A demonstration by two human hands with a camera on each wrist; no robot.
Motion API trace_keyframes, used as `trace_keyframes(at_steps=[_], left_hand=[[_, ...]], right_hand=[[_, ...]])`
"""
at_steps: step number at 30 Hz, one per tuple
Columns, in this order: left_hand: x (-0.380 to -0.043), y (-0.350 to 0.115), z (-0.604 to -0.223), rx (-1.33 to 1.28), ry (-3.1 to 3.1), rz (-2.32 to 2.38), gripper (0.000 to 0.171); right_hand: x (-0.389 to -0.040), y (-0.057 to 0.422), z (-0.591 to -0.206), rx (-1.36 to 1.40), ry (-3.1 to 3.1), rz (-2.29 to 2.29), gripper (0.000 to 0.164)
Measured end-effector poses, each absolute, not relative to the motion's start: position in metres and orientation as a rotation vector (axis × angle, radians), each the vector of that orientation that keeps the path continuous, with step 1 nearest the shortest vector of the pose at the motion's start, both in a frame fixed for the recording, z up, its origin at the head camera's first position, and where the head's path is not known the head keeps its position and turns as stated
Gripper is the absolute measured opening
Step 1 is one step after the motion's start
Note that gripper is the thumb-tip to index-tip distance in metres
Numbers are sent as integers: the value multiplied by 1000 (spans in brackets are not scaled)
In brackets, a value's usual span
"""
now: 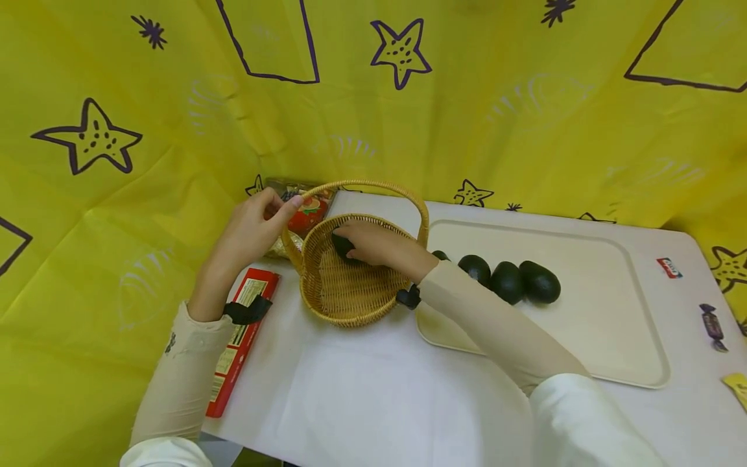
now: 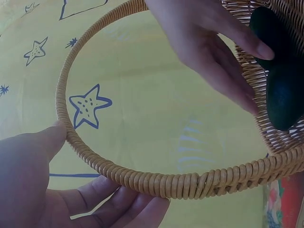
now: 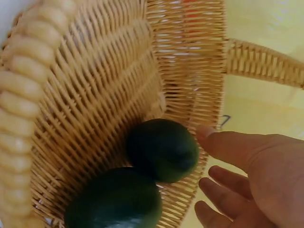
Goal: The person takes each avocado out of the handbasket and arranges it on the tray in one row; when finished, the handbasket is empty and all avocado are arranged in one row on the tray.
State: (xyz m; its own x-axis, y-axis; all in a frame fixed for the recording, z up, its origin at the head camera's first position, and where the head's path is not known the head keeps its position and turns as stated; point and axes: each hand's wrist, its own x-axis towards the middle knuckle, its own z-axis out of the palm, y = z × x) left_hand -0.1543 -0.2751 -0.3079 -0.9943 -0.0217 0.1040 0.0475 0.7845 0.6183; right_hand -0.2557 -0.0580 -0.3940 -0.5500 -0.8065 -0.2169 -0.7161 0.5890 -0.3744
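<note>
My left hand [image 1: 251,227] holds the arched handle [image 2: 156,184] of a wicker basket [image 1: 344,319], with the thumb on one side and the fingers on the other. My right hand [image 1: 373,243] reaches over the basket with its fingers loosely spread. Two dark green avocados lie against each other inside: one avocado [image 3: 164,149] sits close to the right thumb, and a nearer avocado [image 3: 114,199] lies beside it. In the head view the right hand partly covers them. The right hand's fingers appear apart from both fruits in the right wrist view.
Right of the basket, a cream tray [image 1: 607,311] carries several avocados [image 1: 539,282], partly behind the right forearm. A red box [image 1: 242,344] lies at left, with packages [image 1: 309,217] behind the basket. Wrapped sweets [image 1: 712,327] lie at the far right.
</note>
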Motion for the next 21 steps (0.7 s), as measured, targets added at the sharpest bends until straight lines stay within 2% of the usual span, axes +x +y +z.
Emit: trace_keyframes(at_steps=[9, 17, 21], left_hand=[[-154, -274, -306, -20, -2874, -995, 60], [-155, -274, -307, -18, -2875, -993, 60], [-155, -275, -306, -17, -2877, -986, 60]], right_hand=[[-259, -68, -402, -1171, 2467, -199, 69], [-264, -70, -410, -1080, 2469, -290, 76], [-266, -70, -415, -1034, 2470, -431, 69]])
